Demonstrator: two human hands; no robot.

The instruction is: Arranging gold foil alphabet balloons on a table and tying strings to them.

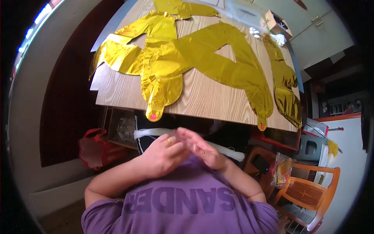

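Here both hands meet just below the table's near edge, over the person's purple shirt [183, 199]. The left hand [163, 154] is curled, fingertips pinched on something small that I cannot make out; the right hand [200, 150] lies over it with fingers nearly straight, touching the left fingertips. A white strip [230, 152] runs behind the hands, and whether either hand grips it is hidden.

The gold foil balloons [194, 58] lie flat and uninflated on the table [202, 99], well apart from the hands. Two valve tails with red tips hang over the near edge: one [153, 115] just above the left hand, another [262, 125] further right. In my judgement the main risk is a slip: the foil is slick and overlapping, so a tug on one tail could drag its neighbours off the edge. The small pinched thing could also drop into the clutter under the table and be hard to find.

The table is pale wood grain, with a small open box [277, 24] and white bits [279, 38] at its far end. Beneath and beside it sit a red bag [97, 150] at left, a wooden chair [307, 191] at right with a clear packet [282, 169] on its arm, and white cabinets [315, 31] beyond.
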